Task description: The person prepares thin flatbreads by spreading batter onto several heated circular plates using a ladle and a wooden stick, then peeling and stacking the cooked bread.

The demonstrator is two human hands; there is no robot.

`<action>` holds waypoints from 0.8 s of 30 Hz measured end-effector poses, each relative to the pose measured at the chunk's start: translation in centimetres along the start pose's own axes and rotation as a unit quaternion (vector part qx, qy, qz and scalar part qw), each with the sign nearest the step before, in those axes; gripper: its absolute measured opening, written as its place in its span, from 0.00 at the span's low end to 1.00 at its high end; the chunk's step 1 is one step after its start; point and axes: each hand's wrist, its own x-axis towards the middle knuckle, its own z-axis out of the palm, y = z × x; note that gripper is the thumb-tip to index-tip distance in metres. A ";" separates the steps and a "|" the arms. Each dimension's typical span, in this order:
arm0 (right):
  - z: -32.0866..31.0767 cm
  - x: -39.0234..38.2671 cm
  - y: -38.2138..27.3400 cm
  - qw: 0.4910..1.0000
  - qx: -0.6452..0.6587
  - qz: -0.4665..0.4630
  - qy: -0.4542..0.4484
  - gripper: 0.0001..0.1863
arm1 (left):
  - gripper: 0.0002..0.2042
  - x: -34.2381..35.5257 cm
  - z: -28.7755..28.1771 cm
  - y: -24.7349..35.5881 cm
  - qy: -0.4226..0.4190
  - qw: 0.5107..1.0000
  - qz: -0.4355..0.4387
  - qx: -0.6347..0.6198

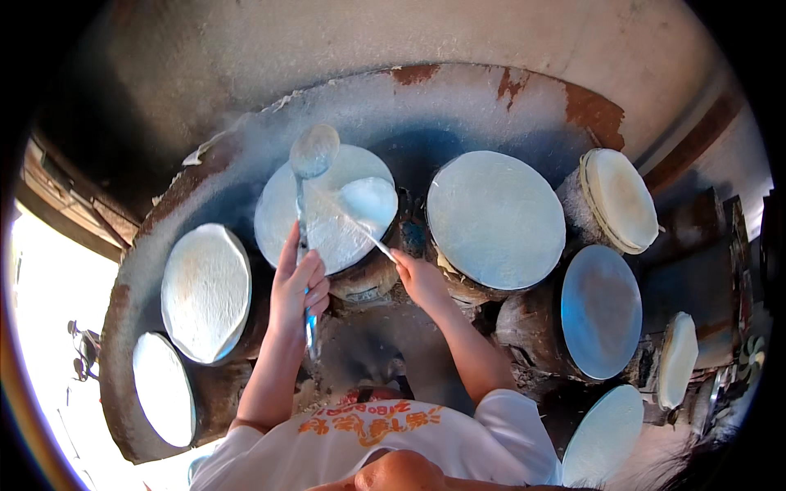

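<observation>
My left hand (296, 286) is closed round the long metal handle of a ladle (314, 151), its index finger laid along the shaft. The ladle's bowl is over the far left edge of a round griddle (286, 221) coated in a pale layer. In my right hand (422, 280) is the thin handle of a tool with a rounded white head (368, 201). That head lies over the right part of the same coated surface; its exact kind cannot be made out.
Several round griddles stand in an arc, including a pale-coated one (495, 219) to the right and one with a lifting rim (206, 293) to the left. At far right is a stack of pale flat rounds (620, 200). A curved, rust-patched wall (458, 94) bounds the far side.
</observation>
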 end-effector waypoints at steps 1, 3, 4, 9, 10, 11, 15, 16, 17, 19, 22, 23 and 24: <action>-1.7 0.1 -1.6 0.996 -0.013 0.075 -0.053 0.17 | 0.28 0.6 -1.4 0.4 -0.036 0.998 -0.001 -0.049; -3.9 -2.0 0.9 0.979 -0.055 0.195 -0.018 0.18 | 0.25 1.5 -2.1 0.6 -0.114 0.979 -0.044 -0.165; -4.1 -2.6 3.0 0.975 -0.056 0.215 -0.002 0.19 | 0.24 2.2 -0.8 1.2 -0.070 0.971 -0.100 -0.206; -1.3 -0.5 2.7 0.988 -0.113 0.100 -0.047 0.18 | 0.06 7.3 -2.9 0.4 -0.005 0.916 -0.208 -0.342; -2.3 0.8 2.3 0.987 -0.079 0.126 -0.060 0.17 | 0.02 7.7 -3.9 0.3 0.017 0.886 -0.243 -0.396; -2.5 1.4 3.4 0.986 -0.087 0.138 -0.044 0.17 | 0.01 8.2 -4.4 0.1 0.004 0.850 -0.282 -0.445; -3.4 1.2 3.5 0.987 -0.066 0.120 -0.083 0.16 | 0.04 8.7 -4.6 -0.4 0.016 0.837 -0.296 -0.461; -4.0 1.4 3.0 0.981 -0.058 0.116 -0.143 0.16 | 0.04 9.1 -4.3 -0.4 0.028 0.846 -0.292 -0.446; -3.9 1.0 2.3 0.984 -0.054 0.099 -0.141 0.15 | 0.04 9.4 -4.5 -0.3 0.018 0.847 -0.284 -0.449; -4.2 -1.0 0.9 0.984 -0.026 0.126 -0.124 0.15 | 0.04 9.7 -5.0 -0.4 0.006 0.879 -0.252 -0.404; -2.5 -5.3 2.0 0.948 0.106 0.298 -0.025 0.15 | 0.05 8.9 -4.7 -1.3 -0.019 0.897 -0.242 -0.369; -1.3 -6.4 0.7 0.898 0.173 0.402 -0.047 0.15 | 0.05 9.0 -5.4 -2.2 -0.022 0.885 -0.256 -0.389; 0.2 -7.6 -1.0 0.849 0.284 0.441 -0.065 0.15 | 0.05 8.5 -5.7 -3.7 0.027 0.883 -0.251 -0.396</action>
